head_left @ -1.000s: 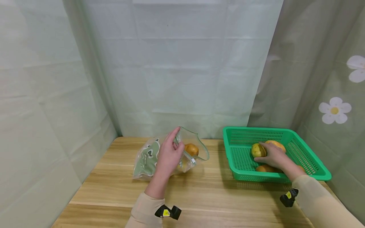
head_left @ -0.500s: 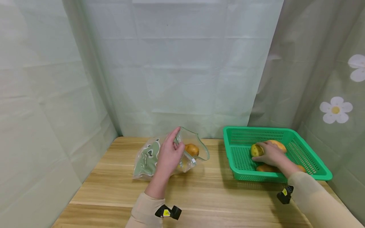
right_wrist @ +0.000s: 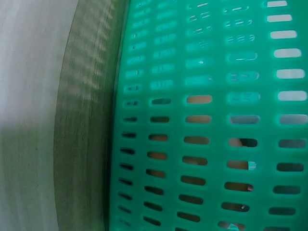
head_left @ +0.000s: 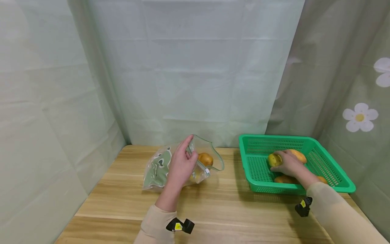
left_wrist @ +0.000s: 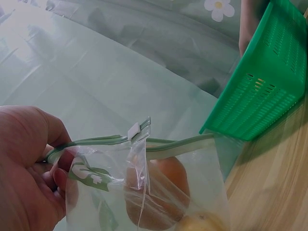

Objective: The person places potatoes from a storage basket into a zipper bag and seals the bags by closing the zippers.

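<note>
At the table's middle, my left hand (head_left: 182,166) pinches the mouth of a clear zip bag (head_left: 156,171) with a green-and-white print. The bag's mouth gapes to the right, and its white slider (left_wrist: 134,131) shows in the left wrist view. A brown-orange rounded item (left_wrist: 163,192) lies inside, with a yellower one (left_wrist: 202,222) below it. My right hand (head_left: 290,165) reaches into the green basket (head_left: 248,169) and grips a yellow-green rounded item (head_left: 274,160), its fingers over the top and thumb at the near side. In the right wrist view the basket wall hides that hand.
Other items lie in the basket: an orange-yellow one (head_left: 298,156) behind the right hand, a brown one (head_left: 284,179) below it, and another (head_left: 322,179) under the wrist. The wooden table (head_left: 231,210) meets pale curtains (head_left: 195,84) at the back and sides.
My right hand has shifted slightly left and settled further over the yellow-green item, covering more of it. The left hand and bag hold nearly the same position.
</note>
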Motion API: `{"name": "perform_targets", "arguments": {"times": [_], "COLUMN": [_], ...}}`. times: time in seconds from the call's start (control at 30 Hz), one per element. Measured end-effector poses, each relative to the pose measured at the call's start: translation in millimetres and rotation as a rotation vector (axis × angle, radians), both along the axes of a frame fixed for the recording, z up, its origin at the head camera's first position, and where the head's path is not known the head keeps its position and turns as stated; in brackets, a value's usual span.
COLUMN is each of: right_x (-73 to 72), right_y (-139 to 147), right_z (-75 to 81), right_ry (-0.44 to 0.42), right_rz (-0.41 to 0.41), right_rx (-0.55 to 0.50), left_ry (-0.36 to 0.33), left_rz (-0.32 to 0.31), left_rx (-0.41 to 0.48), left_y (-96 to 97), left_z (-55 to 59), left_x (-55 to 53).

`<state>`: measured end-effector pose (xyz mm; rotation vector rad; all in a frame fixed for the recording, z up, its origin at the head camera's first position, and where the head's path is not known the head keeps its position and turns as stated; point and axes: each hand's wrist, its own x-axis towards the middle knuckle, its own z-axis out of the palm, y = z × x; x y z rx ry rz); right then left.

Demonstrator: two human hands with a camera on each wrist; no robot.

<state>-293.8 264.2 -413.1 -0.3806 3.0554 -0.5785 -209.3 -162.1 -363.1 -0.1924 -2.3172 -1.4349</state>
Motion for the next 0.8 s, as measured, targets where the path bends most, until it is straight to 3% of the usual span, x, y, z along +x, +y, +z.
{"name": "perform_targets", "arguments": {"times": [0.2, 0.27, 0.57, 0.8], "right_x": [-32.2, -36.6, -3.1, 4.7], "right_y": [25, 28, -2, -11], "right_z": [-36.1, -42.2, 1.5, 9.0], "right_ry": [0.017, 0.021, -0.065, -0.029], "right_rz": [0.014, 0.009, -0.012, 0.003], "right_rx": [-0.009, -0.01, -0.033, -0.084], "left_ry": [0.005, 0.007, 0.008, 0.002], "left_rz": [0.0, 0.002, 0.014, 0.009], "left_rx": [-0.003, -0.005, -0.02, -0.014], "left_y": [0.7, 0.9, 1.2, -0.2], "left_z": [1.3, 1.6, -0.5, -0.3], "left_x": [-0.6, -0.8, -2.0, -2.2]}}
